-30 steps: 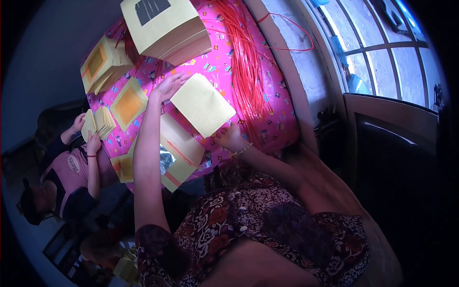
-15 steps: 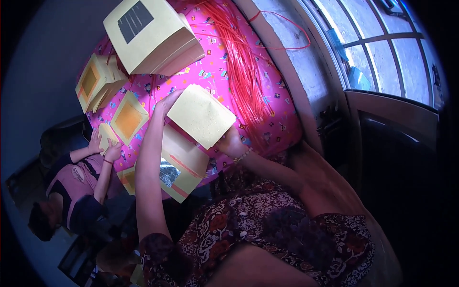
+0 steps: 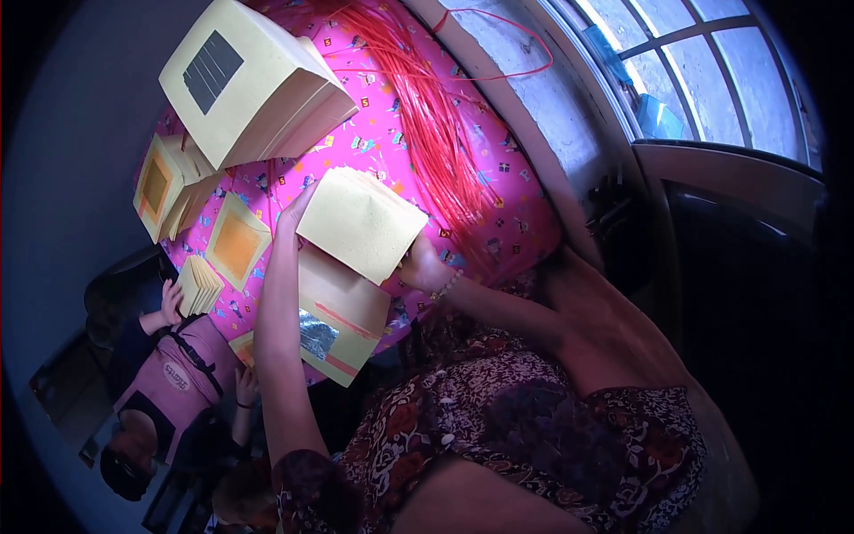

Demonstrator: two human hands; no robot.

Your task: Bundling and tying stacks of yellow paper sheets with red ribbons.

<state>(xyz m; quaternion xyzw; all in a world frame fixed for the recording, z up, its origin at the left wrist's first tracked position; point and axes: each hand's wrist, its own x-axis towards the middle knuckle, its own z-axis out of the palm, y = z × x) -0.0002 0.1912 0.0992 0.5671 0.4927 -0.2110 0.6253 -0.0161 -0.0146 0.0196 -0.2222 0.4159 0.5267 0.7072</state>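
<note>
Between my two hands is a stack of pale yellow paper (image 3: 363, 224), raised a little over the pink patterned cloth, its layers showing along the far edge. My left hand (image 3: 296, 210) grips the stack's left side, its fingers partly hidden behind the paper. At the lower right corner my right hand (image 3: 425, 267) holds the stack from the near side, fingertips tucked under it. Just below lies a larger pale yellow paper piece (image 3: 342, 289) with a silver patch (image 3: 318, 335) and red strips, partly covered by the stack and my left forearm.
A tall paper stack (image 3: 267, 89) with a dark patch stands at the far left, beside a smaller stack (image 3: 169, 187) and a flat orange-centred piece (image 3: 238, 240). Red plastic strips (image 3: 436, 133) lie rightward. At left, a co-worker's hand (image 3: 171, 303) touches a fanned paper stack (image 3: 200, 287).
My stack has tilted slightly and its far-edge layers show more. The view has shifted a little. The co-worker's one hand has left their stack and moved toward the table's near edge.
</note>
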